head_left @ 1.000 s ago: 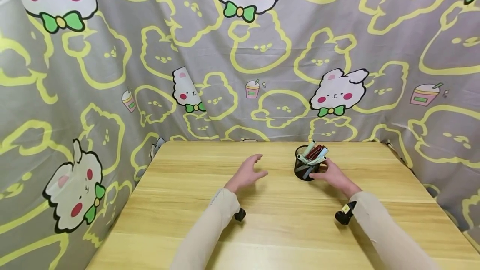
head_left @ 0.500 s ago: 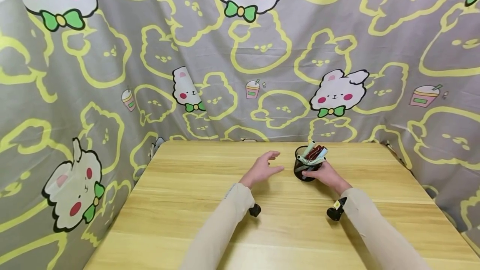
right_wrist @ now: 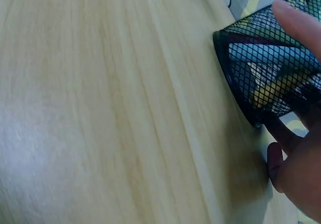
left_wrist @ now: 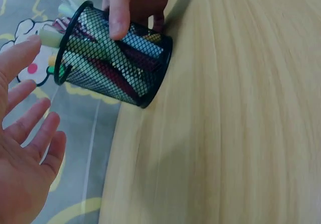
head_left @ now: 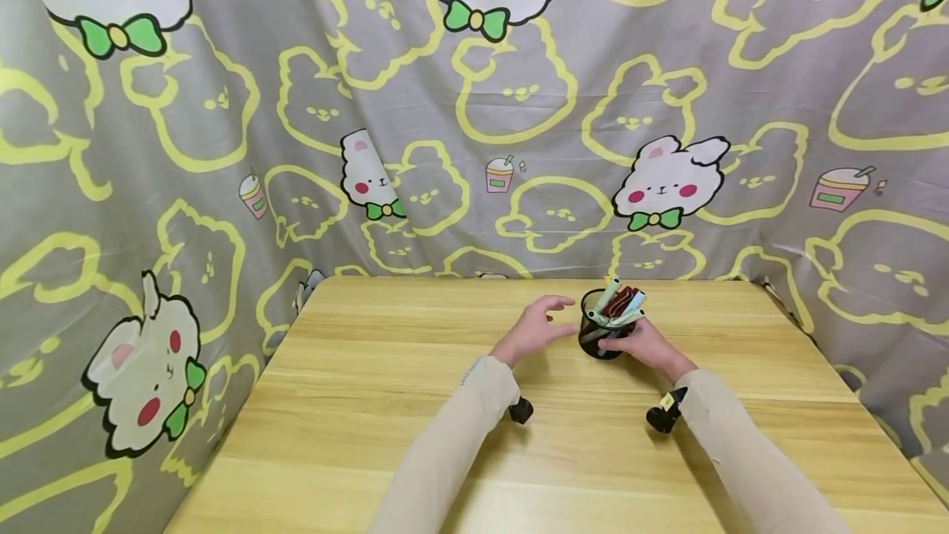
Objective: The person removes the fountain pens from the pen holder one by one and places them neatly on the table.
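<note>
Left hand [head_left: 535,326]: fingers apart, loosely bent, holding nothing, just left of the mesh cup [head_left: 589,338]; whether a fingertip touches it is unclear.
Mesh cup: between the hands, near the far edge of the wooden table [head_left: 356,386]; whether its base rests or hangs just above, I cannot tell.
Pens [head_left: 608,297]: inside the cup, tops leaning out past the rim.
Right hand [head_left: 651,344]: clamped on the cup, thumb across the mesh.
Cup step: seemingly being steadied or positioned; next probably calls for the left fingers to meet cup or pens.
</note>
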Tool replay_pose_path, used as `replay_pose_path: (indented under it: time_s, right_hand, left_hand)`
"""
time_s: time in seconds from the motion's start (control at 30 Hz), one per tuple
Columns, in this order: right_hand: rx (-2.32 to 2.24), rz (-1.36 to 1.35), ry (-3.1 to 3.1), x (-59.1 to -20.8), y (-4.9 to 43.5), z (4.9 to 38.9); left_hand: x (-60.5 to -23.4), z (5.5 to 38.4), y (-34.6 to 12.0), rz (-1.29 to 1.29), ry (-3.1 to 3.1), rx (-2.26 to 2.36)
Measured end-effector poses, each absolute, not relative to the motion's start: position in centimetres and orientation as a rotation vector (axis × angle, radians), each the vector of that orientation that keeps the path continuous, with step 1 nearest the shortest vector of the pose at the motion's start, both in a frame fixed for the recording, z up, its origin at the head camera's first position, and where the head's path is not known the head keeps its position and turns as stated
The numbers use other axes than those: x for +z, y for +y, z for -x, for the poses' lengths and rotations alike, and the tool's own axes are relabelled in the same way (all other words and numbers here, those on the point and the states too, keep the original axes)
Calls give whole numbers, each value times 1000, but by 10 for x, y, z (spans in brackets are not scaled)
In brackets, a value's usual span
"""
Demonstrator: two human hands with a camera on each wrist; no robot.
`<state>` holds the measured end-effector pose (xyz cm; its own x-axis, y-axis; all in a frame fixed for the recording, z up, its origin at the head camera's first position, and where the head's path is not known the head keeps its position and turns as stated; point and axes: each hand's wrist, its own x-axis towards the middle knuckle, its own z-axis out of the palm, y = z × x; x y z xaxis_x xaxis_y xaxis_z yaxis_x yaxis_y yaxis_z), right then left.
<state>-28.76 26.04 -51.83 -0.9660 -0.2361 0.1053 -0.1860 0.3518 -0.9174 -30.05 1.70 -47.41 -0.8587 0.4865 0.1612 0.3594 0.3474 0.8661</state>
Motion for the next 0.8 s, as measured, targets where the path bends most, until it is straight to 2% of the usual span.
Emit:
replay_pose_path:
  time_s: [0.4, 0.8]
  right_hand:
    - [-1697, 501, 2496, -517, 267, 284]
    - [-1716, 544, 2429, -520, 270, 284]
  left_hand:
    - [-475, 295, 31, -909, 2410, 1627]
    - [-466, 294, 43, -1085, 2423, 1498]
